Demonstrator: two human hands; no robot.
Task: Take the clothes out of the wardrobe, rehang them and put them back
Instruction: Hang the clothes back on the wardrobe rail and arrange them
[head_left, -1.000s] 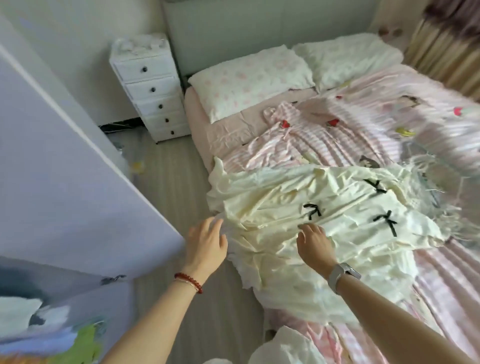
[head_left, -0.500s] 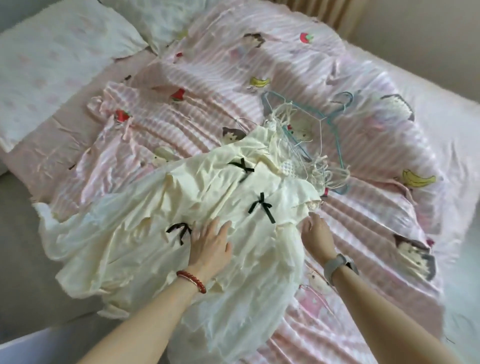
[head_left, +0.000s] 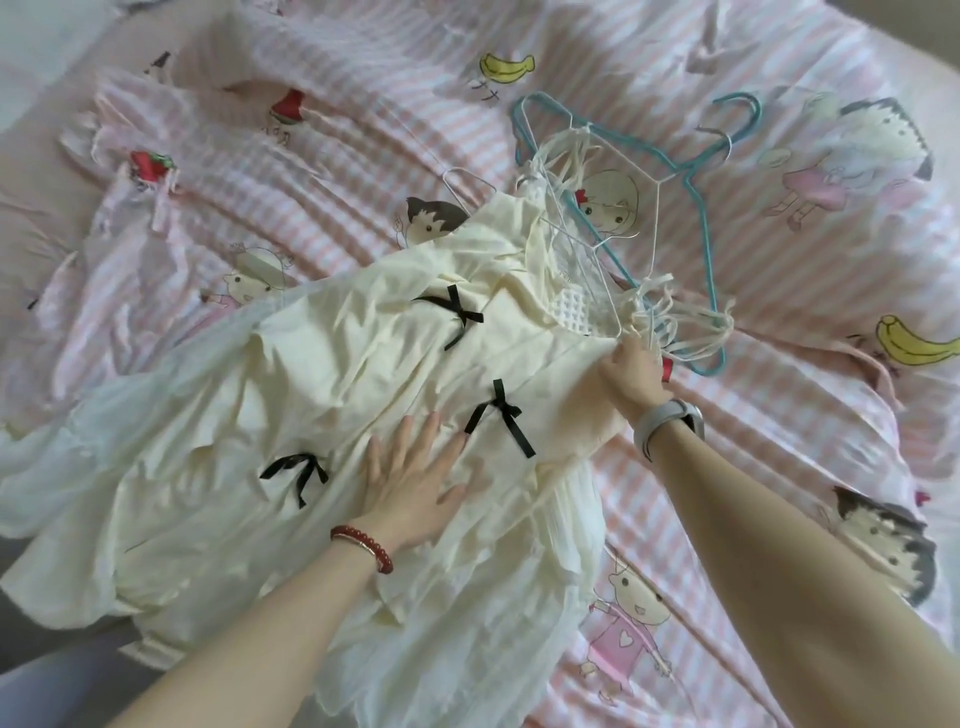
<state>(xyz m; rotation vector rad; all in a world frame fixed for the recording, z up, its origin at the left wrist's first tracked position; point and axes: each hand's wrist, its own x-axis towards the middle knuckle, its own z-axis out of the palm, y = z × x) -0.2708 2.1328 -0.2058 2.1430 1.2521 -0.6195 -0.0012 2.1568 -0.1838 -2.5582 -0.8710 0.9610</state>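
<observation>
Cream dress (head_left: 363, 374) lies spread on the bed, on top of the pink striped bedcover (head_left: 779, 441) with cartoon prints. Skirt end hangs off the near-left edge of the bed, top end points far-right. Three black bows on the front: one far (head_left: 453, 313), one right of centre (head_left: 500, 418), one near-left (head_left: 297, 472).

Left hand (head_left: 415, 486) rests flat on the dress, palm down, fingers straight and spread, between the near-left bow and the right-of-centre bow. It grips nothing. Red bead bracelet (head_left: 363, 545) on that wrist.

Right hand (head_left: 631, 371) is at the dress's top right corner, fingers curled onto the fabric edge and the tangle of thin white straps (head_left: 675, 322) there. Looks like a pinch on the fabric; exact fingertip contact is hidden by the hand itself. Grey watch (head_left: 667, 423) on that wrist.

White wire hanger (head_left: 655, 218) is at the top of the dress, partly threaded through the neckline area; straps are wrapped around it. Blue hanger (head_left: 704, 249) lies on the bedcover just beyond and to the right, overlapping the white one, hook pointing far-right.

Pink garment (head_left: 156, 171) with red strawberry trims lies crumpled on the far-left of the bed, apart from the dress.
</observation>
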